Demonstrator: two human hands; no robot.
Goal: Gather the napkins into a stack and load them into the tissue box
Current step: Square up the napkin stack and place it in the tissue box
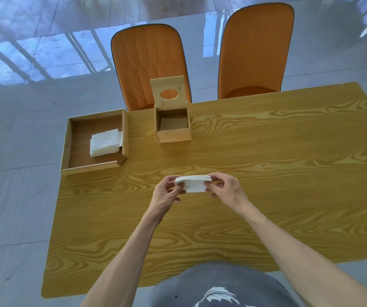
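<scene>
A small stack of white napkins (193,183) is held above the middle of the wooden table. My left hand (166,191) grips its left edge and my right hand (223,189) grips its right edge. Farther back stands the wooden tissue box (173,135), its hinged lid (169,91) with a round hole tipped up and the inside bare. At the table's left corner a wooden tray (76,149) holds another pile of white napkins (106,145) against its right wall.
The yellow wood-grain table (266,162) spreads wide to the right and toward me. Two orange chairs (149,63) (255,49) stand behind its far edge. A glossy tiled floor lies all round.
</scene>
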